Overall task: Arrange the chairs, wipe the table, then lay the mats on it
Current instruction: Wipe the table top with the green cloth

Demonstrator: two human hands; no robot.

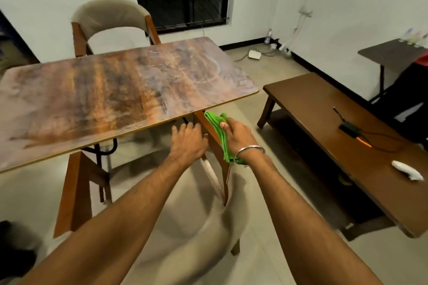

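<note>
One table (115, 90), two chairs: far chair (111, 16), near chair (199, 220). Right hand (238, 136) clutches one green cloth (215, 120); left hand (188, 143) touches the near chair, grip unclear.

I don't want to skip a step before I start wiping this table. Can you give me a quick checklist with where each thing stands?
1. Cloth held: green cloth gripped in the right hand: ok.
2. Near chair settled in place: it is blurred, with the left hand at its back: cannot tell.
3. Far chair set at the table's far side: ok.
4. Table top wiped: the surface looks smeared: not ok.
5. Mats within reach: none in view: cannot tell.
</note>
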